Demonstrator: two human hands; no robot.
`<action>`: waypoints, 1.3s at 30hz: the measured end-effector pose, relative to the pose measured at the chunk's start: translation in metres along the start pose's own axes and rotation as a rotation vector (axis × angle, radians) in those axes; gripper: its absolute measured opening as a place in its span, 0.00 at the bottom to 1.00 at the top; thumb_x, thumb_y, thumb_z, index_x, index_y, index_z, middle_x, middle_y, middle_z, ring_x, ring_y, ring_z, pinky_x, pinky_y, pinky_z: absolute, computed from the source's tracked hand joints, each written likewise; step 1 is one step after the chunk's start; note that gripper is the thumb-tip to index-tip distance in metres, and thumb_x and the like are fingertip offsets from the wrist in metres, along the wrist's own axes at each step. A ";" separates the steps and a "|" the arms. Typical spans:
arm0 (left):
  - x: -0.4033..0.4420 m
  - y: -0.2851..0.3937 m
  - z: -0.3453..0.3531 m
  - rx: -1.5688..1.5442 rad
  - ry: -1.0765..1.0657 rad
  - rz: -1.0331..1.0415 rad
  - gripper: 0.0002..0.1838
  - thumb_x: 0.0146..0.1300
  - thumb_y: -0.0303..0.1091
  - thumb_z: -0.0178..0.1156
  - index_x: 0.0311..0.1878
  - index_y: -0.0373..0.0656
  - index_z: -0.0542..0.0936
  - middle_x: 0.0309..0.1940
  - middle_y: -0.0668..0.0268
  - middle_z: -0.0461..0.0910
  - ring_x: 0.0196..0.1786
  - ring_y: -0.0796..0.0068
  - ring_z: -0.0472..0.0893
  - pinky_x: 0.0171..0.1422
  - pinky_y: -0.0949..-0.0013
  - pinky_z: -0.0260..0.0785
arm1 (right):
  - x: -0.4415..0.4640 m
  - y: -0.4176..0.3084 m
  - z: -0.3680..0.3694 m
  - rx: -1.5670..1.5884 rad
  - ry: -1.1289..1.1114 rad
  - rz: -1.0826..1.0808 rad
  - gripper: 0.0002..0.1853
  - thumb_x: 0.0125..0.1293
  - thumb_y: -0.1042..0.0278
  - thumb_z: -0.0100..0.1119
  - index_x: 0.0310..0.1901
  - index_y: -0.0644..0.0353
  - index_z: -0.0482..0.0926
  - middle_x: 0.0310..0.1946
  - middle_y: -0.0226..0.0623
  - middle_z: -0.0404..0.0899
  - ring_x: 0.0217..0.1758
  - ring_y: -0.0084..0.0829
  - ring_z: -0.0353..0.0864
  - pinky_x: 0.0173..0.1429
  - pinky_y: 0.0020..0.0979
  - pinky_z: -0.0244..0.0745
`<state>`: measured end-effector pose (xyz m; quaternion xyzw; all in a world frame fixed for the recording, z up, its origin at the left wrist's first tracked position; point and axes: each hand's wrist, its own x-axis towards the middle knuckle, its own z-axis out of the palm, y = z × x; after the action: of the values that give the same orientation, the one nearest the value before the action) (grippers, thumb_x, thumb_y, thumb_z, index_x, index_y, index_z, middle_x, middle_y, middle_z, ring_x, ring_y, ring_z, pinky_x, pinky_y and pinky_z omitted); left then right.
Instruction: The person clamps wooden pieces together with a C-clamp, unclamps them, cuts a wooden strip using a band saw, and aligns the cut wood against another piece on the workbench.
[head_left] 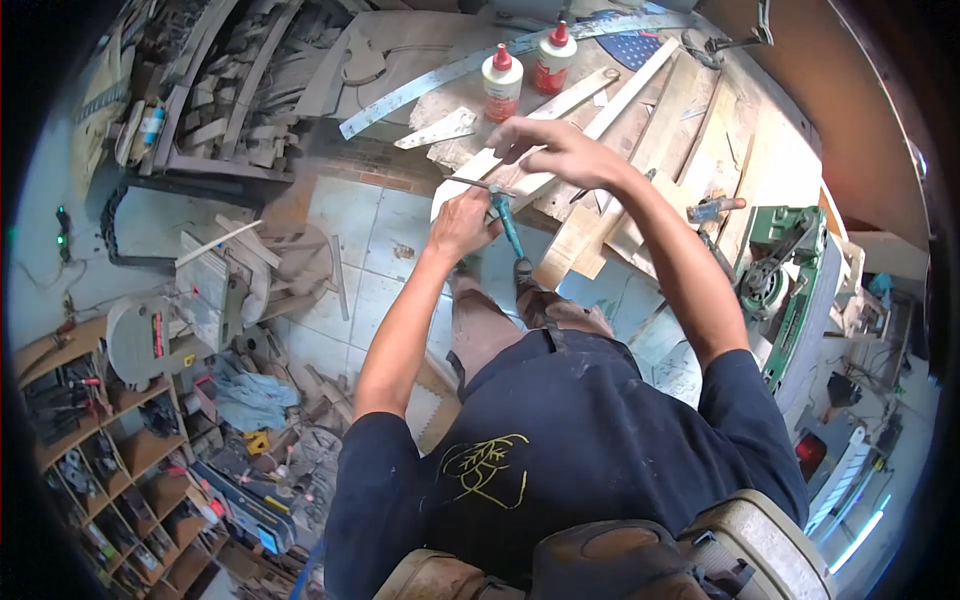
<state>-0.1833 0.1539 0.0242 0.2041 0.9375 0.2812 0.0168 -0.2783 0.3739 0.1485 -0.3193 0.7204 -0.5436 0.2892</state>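
My left hand is closed at the near end of a pale wooden strip, against a teal-handled tool. This tool has a thin dark metal bar across its top, and its handle points down toward my feet. My fingers partly hide how the grip runs. Just above and to the right, my right hand is held over the strips with its fingers apart and curved, slightly blurred, with nothing visible in it. Two white glue bottles with red caps stand beyond my hands.
Several planks lie on the workbench. A clamp with a wooden handle and a green belt machine are at the right. Scrap wood fills a rack at upper left. Shelves and a saw machine stand at left.
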 end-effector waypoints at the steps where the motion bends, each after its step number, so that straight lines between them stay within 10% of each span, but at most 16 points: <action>1: -0.002 0.006 -0.002 -0.051 0.061 -0.044 0.16 0.51 0.35 0.73 0.42 0.44 0.80 0.35 0.55 0.81 0.39 0.49 0.83 0.43 0.52 0.77 | 0.000 -0.022 -0.003 0.087 -0.048 -0.014 0.23 0.64 0.64 0.57 0.59 0.65 0.76 0.49 0.47 0.80 0.55 0.41 0.81 0.61 0.37 0.75; 5: -0.017 -0.008 0.029 -0.364 0.321 -0.268 0.22 0.46 0.32 0.77 0.43 0.42 0.76 0.36 0.58 0.78 0.36 0.54 0.81 0.42 0.58 0.76 | -0.002 -0.086 0.025 -0.577 -0.162 -0.088 0.28 0.66 0.50 0.66 0.58 0.65 0.77 0.50 0.49 0.80 0.50 0.47 0.83 0.55 0.44 0.78; 11: -0.032 -0.006 0.114 -1.299 0.521 -0.363 0.34 0.52 0.32 0.79 0.62 0.39 0.75 0.49 0.68 0.82 0.50 0.77 0.80 0.55 0.70 0.74 | 0.011 -0.066 0.036 -0.710 -0.050 -0.183 0.14 0.65 0.71 0.65 0.49 0.66 0.78 0.37 0.49 0.81 0.41 0.49 0.84 0.44 0.44 0.78; 15: -0.028 0.007 0.102 -1.260 0.572 -0.472 0.17 0.58 0.25 0.74 0.50 0.38 0.83 0.44 0.68 0.85 0.45 0.81 0.81 0.52 0.74 0.74 | 0.017 -0.085 0.043 -0.671 -0.033 -0.098 0.09 0.59 0.74 0.63 0.36 0.68 0.72 0.30 0.54 0.76 0.40 0.57 0.80 0.43 0.49 0.75; 24: -0.026 0.011 0.118 -1.612 0.621 -0.556 0.22 0.59 0.24 0.73 0.57 0.35 0.81 0.48 0.65 0.86 0.47 0.79 0.83 0.52 0.73 0.76 | 0.028 -0.086 0.052 -0.748 -0.051 -0.211 0.15 0.58 0.78 0.60 0.49 0.65 0.78 0.31 0.51 0.80 0.34 0.51 0.82 0.40 0.48 0.76; 39: -0.026 0.012 0.110 -1.497 0.580 -0.624 0.16 0.60 0.25 0.72 0.51 0.36 0.83 0.44 0.67 0.85 0.44 0.80 0.83 0.49 0.73 0.75 | 0.039 -0.084 0.046 -0.931 -0.285 -0.132 0.05 0.60 0.77 0.59 0.37 0.68 0.77 0.37 0.51 0.81 0.44 0.53 0.83 0.49 0.49 0.79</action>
<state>-0.1391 0.2098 -0.0637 -0.2078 0.4857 0.8489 -0.0167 -0.2551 0.2991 0.2163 -0.5308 0.8184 -0.1317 0.1766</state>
